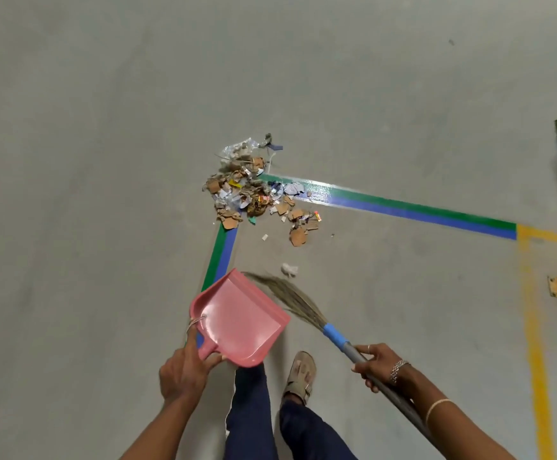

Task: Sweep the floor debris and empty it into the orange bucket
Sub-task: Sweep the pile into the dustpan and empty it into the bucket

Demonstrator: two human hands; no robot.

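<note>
The left hand [184, 370] grips the stubby handle of a pink dustpan [240, 322], fingers curled round it, thumb along the back edge. The right hand [376, 365] clasps the grey shaft of a broom [336, 338], just behind its blue collar. The debris pile [250, 190] lies on the floor [104, 161] well ahead of both hands, beyond the pan's lip: torn brown cardboard, crumpled paper, shiny plastic scraps. The pan is smooth, glossy plastic; the bristles are dry, fanned grass, curving beside the pan
</note>
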